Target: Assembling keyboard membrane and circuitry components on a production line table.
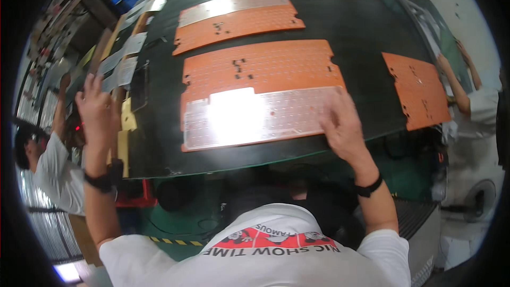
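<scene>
White glare burns out part of the clear rectangular plastic sheet (289,114) near the dark-green tabletop's (366,74) near edge, bowed by fisheye distortion; the bare right hand (342,125) blurs; black vignetting darkens the corners.

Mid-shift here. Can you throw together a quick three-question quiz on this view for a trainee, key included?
1. Which hand is at the right end of the shiny plate? A) left B) right
2. True or false: that plate lies over the near part of the nearest orange board.
3. Fill in: the left hand is raised at the left side of the dark table, its wrist wearing a ____ band.

Key: 1. B, the right hand. 2. True. 3. Black.
</scene>
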A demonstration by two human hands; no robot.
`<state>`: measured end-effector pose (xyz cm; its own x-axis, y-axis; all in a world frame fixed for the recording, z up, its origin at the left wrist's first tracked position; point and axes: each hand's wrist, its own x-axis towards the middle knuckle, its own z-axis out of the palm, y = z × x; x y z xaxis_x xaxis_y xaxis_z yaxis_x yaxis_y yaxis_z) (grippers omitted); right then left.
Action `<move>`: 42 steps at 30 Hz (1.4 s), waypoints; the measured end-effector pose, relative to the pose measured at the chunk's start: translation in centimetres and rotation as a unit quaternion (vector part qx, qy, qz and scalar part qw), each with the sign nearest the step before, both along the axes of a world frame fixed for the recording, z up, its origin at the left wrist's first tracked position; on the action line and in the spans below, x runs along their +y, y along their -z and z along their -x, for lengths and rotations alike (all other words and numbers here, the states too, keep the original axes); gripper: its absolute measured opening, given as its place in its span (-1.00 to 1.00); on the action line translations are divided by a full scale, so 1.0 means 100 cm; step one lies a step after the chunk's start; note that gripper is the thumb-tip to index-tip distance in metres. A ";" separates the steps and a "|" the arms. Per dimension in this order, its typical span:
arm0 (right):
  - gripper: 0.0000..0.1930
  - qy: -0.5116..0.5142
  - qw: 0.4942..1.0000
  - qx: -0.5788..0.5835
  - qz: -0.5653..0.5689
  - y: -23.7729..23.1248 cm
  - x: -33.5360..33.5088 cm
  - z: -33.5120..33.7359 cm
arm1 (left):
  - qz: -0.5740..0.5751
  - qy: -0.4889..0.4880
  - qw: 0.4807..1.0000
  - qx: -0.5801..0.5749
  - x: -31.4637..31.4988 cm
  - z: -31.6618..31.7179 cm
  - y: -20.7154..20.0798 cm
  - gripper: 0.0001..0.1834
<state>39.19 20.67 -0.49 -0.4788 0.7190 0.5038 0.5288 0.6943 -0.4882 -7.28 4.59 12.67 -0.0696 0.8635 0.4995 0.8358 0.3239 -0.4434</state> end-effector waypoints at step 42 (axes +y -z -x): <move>-0.75 0.181 0.952 0.200 0.145 0.032 0.141 0.013 | -0.212 -0.004 0.757 -0.618 0.114 -0.073 0.156 -0.80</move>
